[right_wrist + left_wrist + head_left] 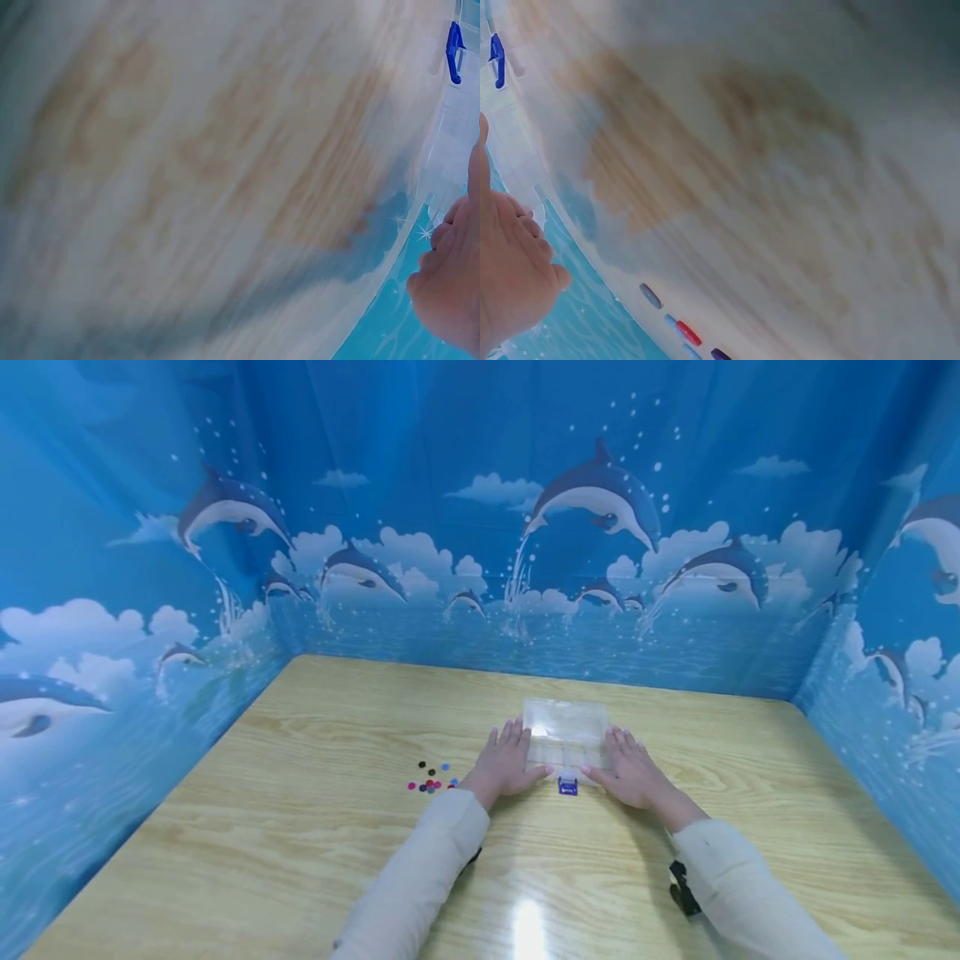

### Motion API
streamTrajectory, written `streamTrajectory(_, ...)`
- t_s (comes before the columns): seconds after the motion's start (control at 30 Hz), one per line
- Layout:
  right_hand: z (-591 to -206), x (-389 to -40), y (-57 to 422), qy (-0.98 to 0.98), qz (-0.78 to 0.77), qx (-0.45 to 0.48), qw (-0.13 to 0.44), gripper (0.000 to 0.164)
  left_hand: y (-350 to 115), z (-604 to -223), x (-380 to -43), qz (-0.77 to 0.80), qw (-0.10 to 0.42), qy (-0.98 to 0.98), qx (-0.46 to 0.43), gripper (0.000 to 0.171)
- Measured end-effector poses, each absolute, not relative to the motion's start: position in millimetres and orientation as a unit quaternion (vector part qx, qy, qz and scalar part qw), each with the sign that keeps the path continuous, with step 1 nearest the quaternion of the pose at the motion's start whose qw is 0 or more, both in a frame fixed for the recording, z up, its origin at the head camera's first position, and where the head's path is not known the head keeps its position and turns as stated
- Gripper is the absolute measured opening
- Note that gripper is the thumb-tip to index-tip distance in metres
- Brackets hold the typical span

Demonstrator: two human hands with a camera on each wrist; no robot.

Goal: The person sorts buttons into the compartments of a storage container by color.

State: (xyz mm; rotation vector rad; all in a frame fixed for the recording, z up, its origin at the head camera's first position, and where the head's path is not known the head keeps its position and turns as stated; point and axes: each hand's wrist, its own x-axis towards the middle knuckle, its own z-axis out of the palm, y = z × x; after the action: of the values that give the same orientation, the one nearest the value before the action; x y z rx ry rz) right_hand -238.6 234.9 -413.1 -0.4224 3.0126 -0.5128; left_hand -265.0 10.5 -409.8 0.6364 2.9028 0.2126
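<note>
Clear plastic box (567, 757) is sitting on the bench (315, 843) in front of me rn, lid (565, 720) swung back on the far side. Fingers of my left hand (507, 767) are stretching straight along its left side, fingers of my right hand (630, 772) are doing the same on the right, thumbs pointing in near the front edge. Not curling round anything afaict.

What's worrying me, imo: if I'm pushing harder w/ one side than the other, the box could be skidding or twisting on this shiny bench. A thumb catching the blue clasp (567, 786) at the front could be jogging it too, & a bump might be dropping the lid on my fingers. Sleeve drag prob = loose discs (430, 784) scattering, since they're lying near my left wrist.

Containers: just the box, w/ small compartments (551, 755). I'm not spotting discs inside, tho glare's hiding some detail. The pink, red, blue & dark ones I'm seeing are lying left of it.
</note>
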Motion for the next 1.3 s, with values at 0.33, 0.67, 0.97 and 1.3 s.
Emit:
streamTrajectory(0.33,-414.4,-235.6,235.5,0.976,-0.166,-0.139,0.022,0.080,10.8,-409.6,-262.8,0.072,0.080,0.970,0.220,0.079)
streamTrajectory(0.67,-415.6,-231.2,234.7,0.976,-0.171,-0.135,0.019,0.080,10.6,-409.4,-258.9,0.081,0.086,0.969,0.219,0.080)
streamTrajectory(0.97,-418.0,-230.3,230.8,0.975,-0.175,-0.135,0.021,0.081,5.8,-410.9,-258.5,0.086,0.086,0.966,0.227,0.080)
streamTrajectory(1.3,-419.8,-227.1,231.4,0.977,-0.163,-0.136,0.009,0.081,3.8,-409.4,-254.8,0.096,0.083,0.963,0.236,0.080)
